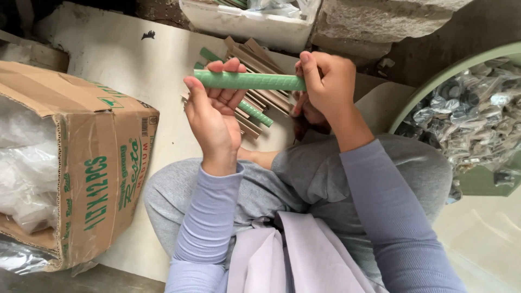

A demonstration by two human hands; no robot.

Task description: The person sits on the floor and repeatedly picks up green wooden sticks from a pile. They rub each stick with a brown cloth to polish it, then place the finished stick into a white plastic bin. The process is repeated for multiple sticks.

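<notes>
Green tube (249,81) lies crosswise, my left hand (213,111) gripping one end, right hand (325,87) closed on the other.

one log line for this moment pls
left hand: holds green tube | right hand: grips tube's end | behind: pile of green and brown sticks | left: cardboard box

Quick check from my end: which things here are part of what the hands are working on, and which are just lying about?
In hand:
- green tube, held level by the left hand and the right hand
- pile of green and brown sticks on the floor behind it

Lying about:
- cardboard box with clear plastic inside
- green tub of small bagged parts
- white tray
- stone block
</notes>
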